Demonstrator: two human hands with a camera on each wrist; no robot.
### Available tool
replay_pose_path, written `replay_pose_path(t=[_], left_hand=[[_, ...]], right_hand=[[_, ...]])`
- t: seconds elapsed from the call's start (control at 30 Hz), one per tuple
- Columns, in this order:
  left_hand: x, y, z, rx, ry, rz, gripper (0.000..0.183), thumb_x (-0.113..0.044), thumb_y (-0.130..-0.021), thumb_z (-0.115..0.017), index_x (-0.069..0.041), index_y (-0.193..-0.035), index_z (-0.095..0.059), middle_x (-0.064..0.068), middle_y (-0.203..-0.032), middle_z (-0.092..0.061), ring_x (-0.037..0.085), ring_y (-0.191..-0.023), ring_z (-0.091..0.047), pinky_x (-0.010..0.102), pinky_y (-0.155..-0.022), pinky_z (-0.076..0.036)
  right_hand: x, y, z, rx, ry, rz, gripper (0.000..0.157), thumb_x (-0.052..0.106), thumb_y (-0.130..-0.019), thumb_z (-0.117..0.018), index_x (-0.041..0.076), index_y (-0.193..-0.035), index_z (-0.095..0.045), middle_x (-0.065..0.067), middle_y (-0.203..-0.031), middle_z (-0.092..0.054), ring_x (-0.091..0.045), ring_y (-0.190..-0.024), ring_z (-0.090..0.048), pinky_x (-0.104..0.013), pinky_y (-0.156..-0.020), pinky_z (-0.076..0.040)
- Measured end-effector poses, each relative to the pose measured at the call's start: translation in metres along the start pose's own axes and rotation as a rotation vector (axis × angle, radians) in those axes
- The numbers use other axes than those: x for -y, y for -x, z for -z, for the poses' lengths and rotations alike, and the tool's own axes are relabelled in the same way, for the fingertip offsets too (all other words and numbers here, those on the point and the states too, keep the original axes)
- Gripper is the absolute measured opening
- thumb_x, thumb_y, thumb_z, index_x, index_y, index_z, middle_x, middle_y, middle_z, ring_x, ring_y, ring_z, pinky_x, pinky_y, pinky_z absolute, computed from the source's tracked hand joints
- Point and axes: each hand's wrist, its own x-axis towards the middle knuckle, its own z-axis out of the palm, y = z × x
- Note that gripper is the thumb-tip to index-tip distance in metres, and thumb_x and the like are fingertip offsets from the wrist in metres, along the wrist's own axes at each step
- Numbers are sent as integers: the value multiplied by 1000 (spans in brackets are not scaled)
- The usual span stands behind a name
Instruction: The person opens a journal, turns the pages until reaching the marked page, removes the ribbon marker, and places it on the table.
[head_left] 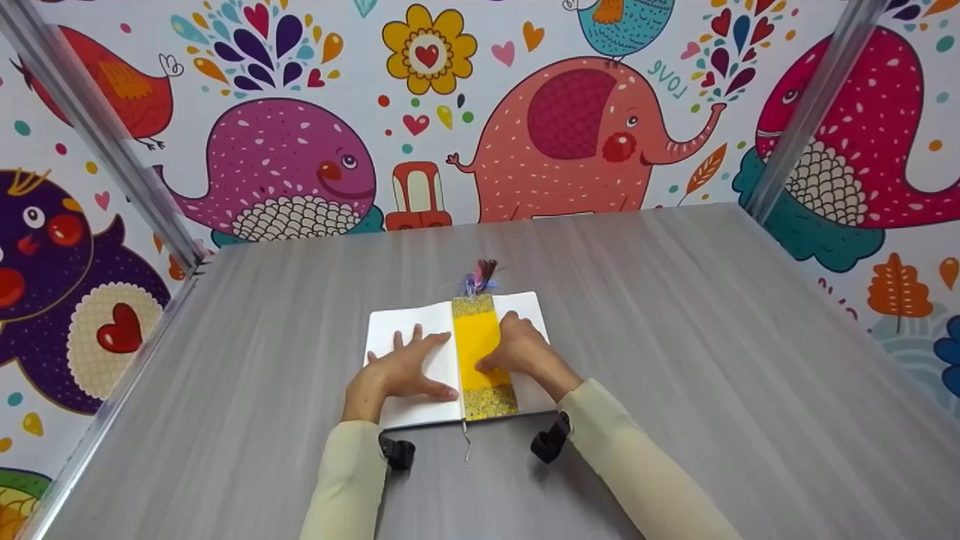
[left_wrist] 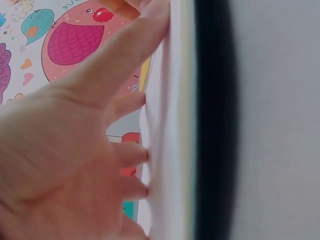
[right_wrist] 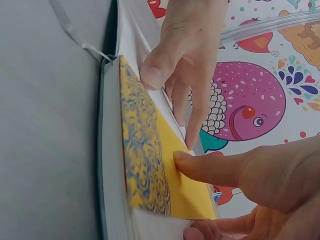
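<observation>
An open notebook (head_left: 411, 416) with blank white pages and a dark cover lies on the table. Along its right page, beside the spine, lies a yellow bookmark (head_left: 476, 341) with blue-patterned ends and a multicoloured tassel (head_left: 480, 277) past the top edge. My left hand (head_left: 401, 367) rests with spread fingers on the left page, thumb near the spine. With the thumb (right_wrist: 210, 167) of my right hand (head_left: 521, 349) I press on the bookmark's yellow middle. The other right fingers touch down by its outer edge; their tips are partly hidden.
A thin ribbon marker (head_left: 467, 442) hangs from the notebook's lower edge onto the grey table (head_left: 675, 315). Black wrist devices (head_left: 551, 439) sit under both sleeves. Metal posts (head_left: 817, 112) and panels printed with cartoon animals enclose the table's back and sides.
</observation>
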Motion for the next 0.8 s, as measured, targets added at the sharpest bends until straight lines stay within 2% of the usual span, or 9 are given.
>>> replay_pose_path(t=[0.17, 0.33, 0.43, 0.57, 0.67, 0.8], left_hand=[[-1, 0, -1, -1, 3, 6, 98, -49, -78, -83, -29, -158, -31, 19, -168, 0, 49, -153, 7, 83, -109, 6], [-3, 1, -1, -15, 9, 6, 97, -50, -78, -82, -29, -158, -31, 19, -168, 0, 50, -153, 7, 82, -109, 7], [-3, 1, -1, -19, 8, 5, 96, -50, -78, -82, -30, -158, -31, 19, -168, 0, 50, -153, 7, 83, -108, 7], [-5, 1, -1, -15, 6, 12, 96, -49, -79, -82, -30, -158, -31, 19, -168, 1, 50, -153, 7, 83, -108, 7], [-5, 1, -1, -14, 6, 17, 96, -49, -79, -81, -29, -158, -31, 19, -168, 1, 50, -153, 8, 82, -109, 7], [-5, 1, -2, -11, -9, 11, 96, -50, -79, -82, -29, -158, -30, 21, -168, 1, 52, -153, 7, 84, -108, 5]], right_hand=[[-2, 2, 0, 12, -33, -3, 80, 27, -77, -88, -5, -136, -44, -18, -117, -61, -27, -99, -55, -40, -102, -49], [-7, 2, 1, 12, -60, 26, 58, 28, -82, -84, -1, -121, -52, -11, -101, -61, -22, -86, -54, -30, -78, -48], [-11, 1, 1, 21, -113, 42, 43, 26, -88, -78, 2, -115, -54, -11, -100, -61, -18, -78, -56, -24, -63, -48], [-17, 0, 3, 29, -200, 54, 33, 20, -95, -69, 2, -119, -54, -14, -111, -61, -17, -79, -57, -21, -60, -51], [-20, -2, 6, 28, -281, 47, 35, 18, -97, -64, 2, -126, -53, -15, -118, -60, -17, -85, -57, -22, -64, -51], [-24, -4, 11, 58, -415, 20, 37, 16, -100, -59, 2, -133, -51, -15, -116, -62, -17, -82, -60, -22, -58, -52]])
